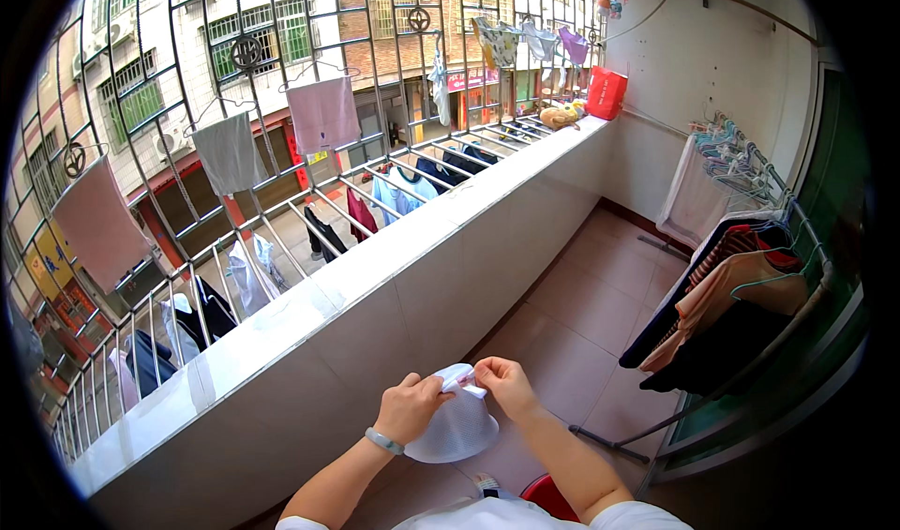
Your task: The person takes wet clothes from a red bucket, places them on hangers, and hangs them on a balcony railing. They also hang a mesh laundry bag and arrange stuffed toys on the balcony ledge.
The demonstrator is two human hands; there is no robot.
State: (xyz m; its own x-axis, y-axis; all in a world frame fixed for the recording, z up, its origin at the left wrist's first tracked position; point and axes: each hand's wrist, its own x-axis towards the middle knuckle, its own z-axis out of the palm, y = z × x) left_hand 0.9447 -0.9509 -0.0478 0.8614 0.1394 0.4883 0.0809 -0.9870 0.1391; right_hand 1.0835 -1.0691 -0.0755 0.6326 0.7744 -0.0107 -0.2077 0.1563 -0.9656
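Between my hands hangs a white mesh bag [453, 428], probably a laundry bag, its rounded lower end above the tiled floor. Its gathered upper edge is pinched in my left hand [411, 407], which has a pale bangle on the wrist. My right hand [508, 388] grips the other side of that edge with thumb and fingertips, beside a small pinkish patch on the white fabric. My fingers hide part of the edge, and I cannot tell what the bag contains.
A tiled balcony wall [394, 298] runs along my left, with a metal window grille [323, 199] beyond it and laundry hanging there. To the right stands a clothes rack [801, 214] with garments [731, 298] and hangers. A red basin or bucket [548, 496] is by my feet.
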